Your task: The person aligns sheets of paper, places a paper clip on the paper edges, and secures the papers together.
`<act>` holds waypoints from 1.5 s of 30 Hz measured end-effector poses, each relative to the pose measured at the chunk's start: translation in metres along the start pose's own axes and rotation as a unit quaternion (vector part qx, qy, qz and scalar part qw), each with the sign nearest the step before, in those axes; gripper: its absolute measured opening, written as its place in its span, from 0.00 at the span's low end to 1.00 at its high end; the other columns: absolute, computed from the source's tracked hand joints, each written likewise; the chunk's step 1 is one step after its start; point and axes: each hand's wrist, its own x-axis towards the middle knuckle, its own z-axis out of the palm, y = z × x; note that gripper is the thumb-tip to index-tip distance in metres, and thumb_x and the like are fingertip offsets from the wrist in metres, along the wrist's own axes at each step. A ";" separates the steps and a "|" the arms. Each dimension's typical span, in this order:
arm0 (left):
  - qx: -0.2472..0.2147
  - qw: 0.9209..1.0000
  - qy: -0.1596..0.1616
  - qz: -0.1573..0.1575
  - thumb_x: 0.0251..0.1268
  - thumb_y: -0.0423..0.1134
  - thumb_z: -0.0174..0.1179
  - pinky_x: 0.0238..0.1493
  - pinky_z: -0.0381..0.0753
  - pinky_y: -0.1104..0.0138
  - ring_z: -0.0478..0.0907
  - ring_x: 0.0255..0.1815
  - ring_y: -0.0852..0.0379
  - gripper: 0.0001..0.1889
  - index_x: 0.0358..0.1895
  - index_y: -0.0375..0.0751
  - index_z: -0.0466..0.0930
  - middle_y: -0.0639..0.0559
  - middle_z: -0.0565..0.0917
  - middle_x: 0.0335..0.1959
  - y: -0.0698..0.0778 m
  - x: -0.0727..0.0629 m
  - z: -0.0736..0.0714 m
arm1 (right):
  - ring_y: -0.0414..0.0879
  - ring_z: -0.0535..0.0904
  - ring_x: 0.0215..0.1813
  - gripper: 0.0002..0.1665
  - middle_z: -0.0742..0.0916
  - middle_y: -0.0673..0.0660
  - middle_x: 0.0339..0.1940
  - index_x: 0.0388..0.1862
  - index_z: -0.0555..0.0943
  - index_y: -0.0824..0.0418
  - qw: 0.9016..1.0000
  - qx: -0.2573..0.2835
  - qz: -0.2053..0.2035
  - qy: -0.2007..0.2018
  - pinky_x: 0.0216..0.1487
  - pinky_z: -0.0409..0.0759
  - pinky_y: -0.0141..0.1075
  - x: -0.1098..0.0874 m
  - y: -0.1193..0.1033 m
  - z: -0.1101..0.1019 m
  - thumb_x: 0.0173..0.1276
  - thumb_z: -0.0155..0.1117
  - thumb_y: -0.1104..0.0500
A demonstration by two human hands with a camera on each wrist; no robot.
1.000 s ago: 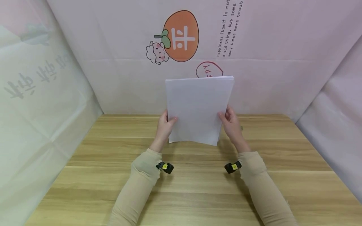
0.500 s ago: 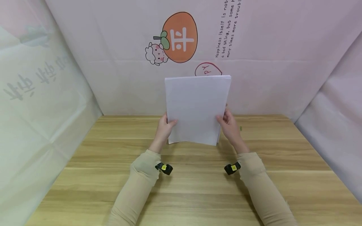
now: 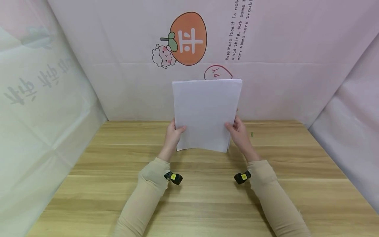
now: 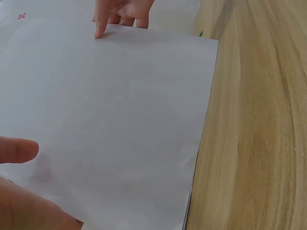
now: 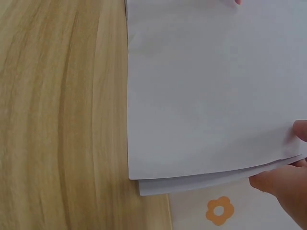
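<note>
A stack of white paper sheets (image 3: 205, 108) is held up in front of the back wall, its blank face toward the head camera. My left hand (image 3: 172, 135) grips its left edge, thumb on the front and fingers behind. On the opposite edge my right hand (image 3: 240, 135) pinches the stack the same way. In the right wrist view the sheets (image 5: 211, 96) lie slightly out of line, a second layer showing past the front one. The left wrist view shows the paper (image 4: 120, 105) with the right hand (image 4: 123, 12) at its far edge. Most fingers are hidden behind the stack.
Beneath is a wood-grain table (image 3: 204, 200). White printed cloth (image 3: 130, 89) hangs behind it and at both sides. A small green piece (image 3: 252, 134) lies on the table right of the right hand.
The paper stack has shifted slightly left from one second ago, both hands still gripping it. Over the last half second it stays nearly still.
</note>
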 end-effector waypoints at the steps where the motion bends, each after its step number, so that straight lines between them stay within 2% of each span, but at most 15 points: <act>1: -0.005 1.000 0.001 0.000 0.61 0.26 0.53 0.65 0.66 0.51 0.69 0.63 0.43 0.25 0.64 0.32 0.65 0.37 0.73 0.61 0.000 0.000 0.001 | 0.57 0.70 0.66 0.30 0.72 0.66 0.67 0.71 0.59 0.65 1.000 0.001 0.001 -0.001 0.65 0.67 0.50 0.000 0.000 0.000 0.74 0.51 0.58; 6: -0.020 1.000 0.003 -0.001 0.60 0.24 0.53 0.65 0.66 0.52 0.70 0.62 0.44 0.25 0.62 0.31 0.66 0.38 0.73 0.60 -0.003 0.000 0.003 | 0.58 0.68 0.67 0.31 0.70 0.66 0.68 0.73 0.57 0.64 1.000 0.015 0.006 -0.004 0.66 0.66 0.50 -0.001 -0.001 0.001 0.74 0.50 0.59; 12: -0.028 1.000 0.008 -0.009 0.61 0.24 0.52 0.66 0.64 0.53 0.69 0.63 0.45 0.25 0.64 0.32 0.64 0.39 0.73 0.61 -0.003 -0.002 0.005 | 0.61 0.67 0.67 0.31 0.69 0.69 0.68 0.72 0.57 0.69 1.000 0.015 0.013 -0.001 0.67 0.65 0.52 -0.010 -0.025 0.006 0.74 0.49 0.61; 20: -0.037 0.999 0.012 -0.014 0.62 0.24 0.49 0.67 0.64 0.53 0.67 0.65 0.46 0.27 0.66 0.36 0.62 0.42 0.72 0.62 -0.004 -0.006 0.009 | 0.56 0.69 0.66 0.30 0.72 0.65 0.67 0.71 0.60 0.65 0.999 0.019 0.005 0.032 0.66 0.67 0.47 -0.001 -0.001 0.008 0.74 0.51 0.58; 25: -0.036 0.999 0.009 -0.002 0.63 0.24 0.48 0.70 0.58 0.55 0.64 0.68 0.47 0.29 0.69 0.38 0.59 0.44 0.69 0.65 -0.005 -0.007 0.010 | 0.53 0.70 0.66 0.29 0.72 0.63 0.68 0.71 0.60 0.62 0.999 0.024 0.012 0.039 0.67 0.66 0.46 -0.001 0.000 0.009 0.74 0.50 0.58; 31: -0.033 0.999 0.012 0.009 0.64 0.25 0.48 0.73 0.52 0.56 0.58 0.72 0.50 0.32 0.72 0.39 0.54 0.46 0.65 0.69 -0.003 -0.007 0.012 | 0.48 0.71 0.64 0.27 0.73 0.61 0.67 0.70 0.62 0.62 0.999 0.034 -0.006 0.039 0.65 0.67 0.41 -0.001 -0.002 0.008 0.74 0.50 0.57; 38: -0.040 0.999 0.016 0.019 0.62 0.25 0.49 0.73 0.53 0.56 0.58 0.72 0.49 0.33 0.72 0.36 0.54 0.44 0.64 0.69 -0.001 -0.009 0.014 | 0.47 0.71 0.64 0.27 0.73 0.62 0.67 0.70 0.62 0.62 0.998 0.039 -0.018 0.043 0.65 0.68 0.40 -0.002 -0.003 0.007 0.74 0.51 0.58; 45: -0.039 0.999 0.014 0.023 0.64 0.25 0.49 0.73 0.51 0.58 0.56 0.73 0.52 0.32 0.72 0.39 0.54 0.47 0.63 0.70 -0.001 -0.012 0.012 | 0.47 0.71 0.64 0.28 0.73 0.63 0.67 0.70 0.62 0.64 0.999 0.035 -0.022 0.035 0.64 0.68 0.37 -0.005 -0.003 0.006 0.74 0.50 0.58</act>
